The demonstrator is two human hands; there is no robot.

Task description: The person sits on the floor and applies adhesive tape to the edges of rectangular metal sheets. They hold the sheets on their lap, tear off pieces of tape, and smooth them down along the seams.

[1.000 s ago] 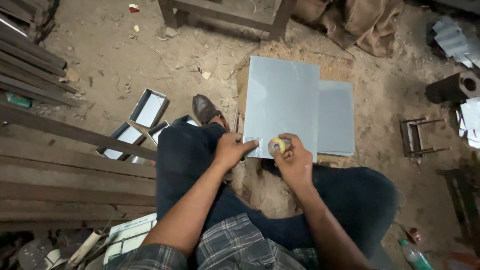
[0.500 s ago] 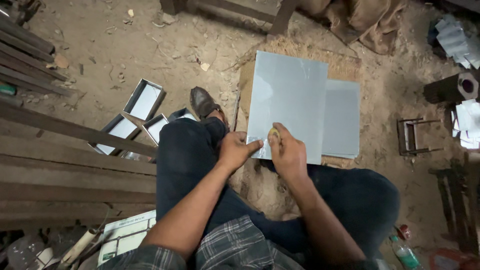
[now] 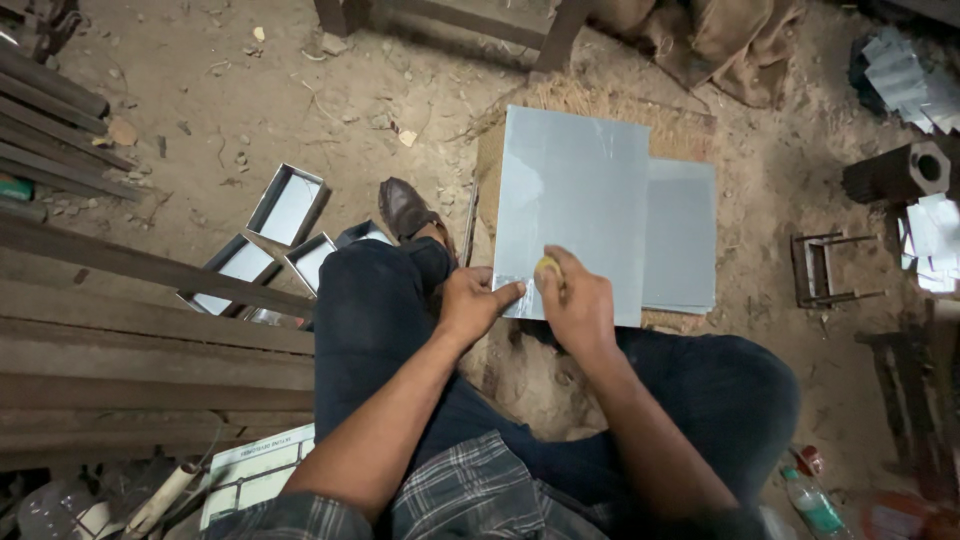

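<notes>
A grey metal sheet (image 3: 575, 195) lies on a straw-covered block on the dirt floor, overlapping a second grey sheet (image 3: 680, 235) to its right. My left hand (image 3: 472, 302) rests at the near left corner of the top sheet, its fingers pressing the edge. My right hand (image 3: 575, 300) is beside it on the sheet's near edge, fingers closed around a small yellow object (image 3: 547, 266), mostly hidden by the hand. My knees in dark trousers flank the block.
Several shallow metal trays (image 3: 288, 205) lie on the floor at left by my brown shoe (image 3: 405, 208). Long steel bars (image 3: 120, 340) run along the left. A metal bracket (image 3: 820, 270), cut metal pieces (image 3: 930, 240) and a bottle (image 3: 812, 500) sit at right.
Both hands have moved slightly right along the sheet's near edge, the right hand now lying over the sheet corner with the yellow object. The camera view has shifted a little.
</notes>
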